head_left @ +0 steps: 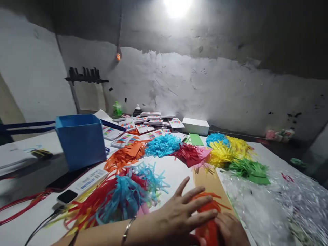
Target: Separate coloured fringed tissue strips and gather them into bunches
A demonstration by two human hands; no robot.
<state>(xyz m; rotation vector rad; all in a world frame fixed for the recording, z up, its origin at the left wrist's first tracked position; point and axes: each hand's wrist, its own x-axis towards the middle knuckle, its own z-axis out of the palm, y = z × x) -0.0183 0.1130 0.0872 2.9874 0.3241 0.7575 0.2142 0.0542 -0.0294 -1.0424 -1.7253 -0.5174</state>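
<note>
My left hand (pixel 183 213), with a bracelet at its wrist, reaches in from the left with its fingers spread over orange fringed tissue paper (pixel 208 229). My right hand (pixel 232 229) is at the paper's right side, its fingers curled against the edge; the bottom of the frame cuts it off. Beneath the orange strips lies a tan card sheet (pixel 211 182). Left of my hands is a loose pile of blue tassels (pixel 125 193) mixed with red and yellow strips. Part of the orange paper is hidden under my fingers.
Fringe bundles in orange (pixel 125 155), red (pixel 188 153), yellow (pixel 222 153) and green (pixel 251 169) curve across the table. A blue box (pixel 79 141) stands left near a white power bank (pixel 85 184). Printed packs (pixel 146 128) and a white box (pixel 196 125) lie behind; clear plastic bags (pixel 269 201) lie right.
</note>
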